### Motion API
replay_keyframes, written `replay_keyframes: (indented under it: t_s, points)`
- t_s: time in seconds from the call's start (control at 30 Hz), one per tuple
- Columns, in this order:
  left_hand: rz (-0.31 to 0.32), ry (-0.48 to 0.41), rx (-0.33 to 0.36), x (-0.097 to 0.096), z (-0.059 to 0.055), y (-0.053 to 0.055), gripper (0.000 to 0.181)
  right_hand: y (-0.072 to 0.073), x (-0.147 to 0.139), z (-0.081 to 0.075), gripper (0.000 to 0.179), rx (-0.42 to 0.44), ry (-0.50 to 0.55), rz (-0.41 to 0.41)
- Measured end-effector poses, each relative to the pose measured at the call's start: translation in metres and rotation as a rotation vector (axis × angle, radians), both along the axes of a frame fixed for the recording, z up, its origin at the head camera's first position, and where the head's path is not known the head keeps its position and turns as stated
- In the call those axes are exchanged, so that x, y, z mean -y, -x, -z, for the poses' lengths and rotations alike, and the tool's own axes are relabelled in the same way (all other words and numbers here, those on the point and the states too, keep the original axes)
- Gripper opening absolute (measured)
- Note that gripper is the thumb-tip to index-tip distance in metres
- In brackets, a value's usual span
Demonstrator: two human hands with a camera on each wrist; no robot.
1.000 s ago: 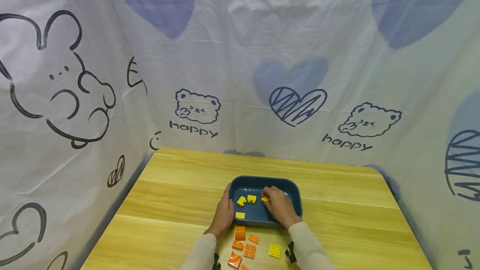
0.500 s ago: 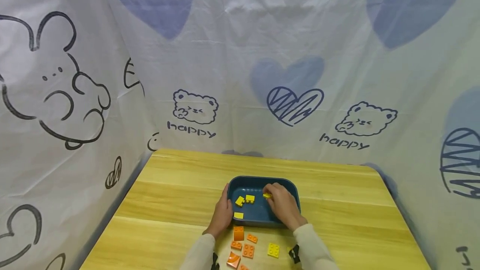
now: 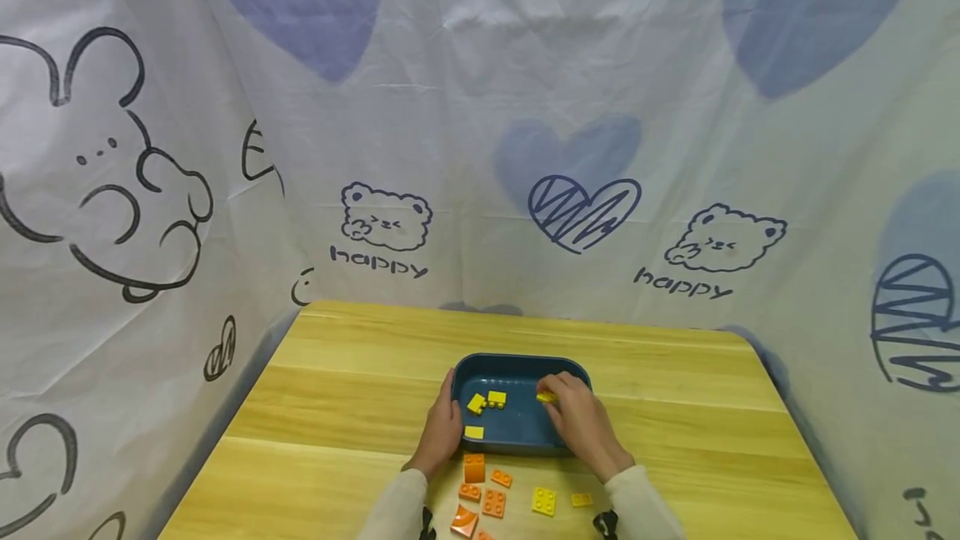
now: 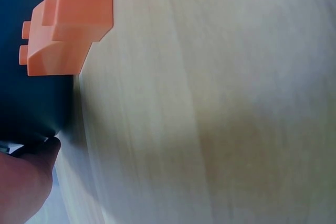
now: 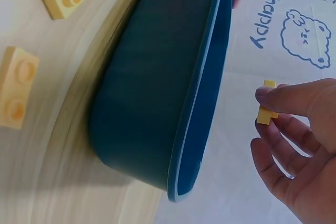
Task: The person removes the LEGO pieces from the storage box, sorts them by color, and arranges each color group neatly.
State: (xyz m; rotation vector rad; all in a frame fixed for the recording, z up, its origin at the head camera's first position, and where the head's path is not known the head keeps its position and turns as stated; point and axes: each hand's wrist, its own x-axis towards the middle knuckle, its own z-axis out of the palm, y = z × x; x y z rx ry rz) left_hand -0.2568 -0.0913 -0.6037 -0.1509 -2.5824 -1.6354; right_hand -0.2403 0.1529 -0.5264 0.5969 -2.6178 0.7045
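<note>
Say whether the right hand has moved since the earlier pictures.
Yes: the right hand has shifted rightward, judged against the four-stud yellow brick lying on the table.

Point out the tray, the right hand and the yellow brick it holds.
Tray (image 3: pixel 521 425): head view, bare floor.
Right hand (image 3: pixel 587 422): head view, back of the hand.
Yellow brick (image 5: pixel 265 115): right wrist view, lower part.

Yellow brick (image 5: pixel 264 116), dark teal tray (image 3: pixel 517 429)

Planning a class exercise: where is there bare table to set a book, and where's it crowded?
Bare table lies left of the tray, past the left hand; right of it, past the right hand; and behind it, toward the printed cloth. Crowded: the front, where orange bricks and yellow bricks lie between the sleeves.
</note>
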Motion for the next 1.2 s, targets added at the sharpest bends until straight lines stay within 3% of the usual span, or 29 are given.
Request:
replay_keyframes:
  t_s: [0.53,1.2]
  points:
    - [0.002,-0.005,-0.009,0.000,0.003,-0.003,0.056,-0.029,-0.024,0.003,0.032,0.013,0.015,0.029]
    - [0.002,-0.003,-0.005,0.001,0.003,0.001,0.056,-0.064,-0.049,0.016,0.035,0.152,-0.025,0.078]
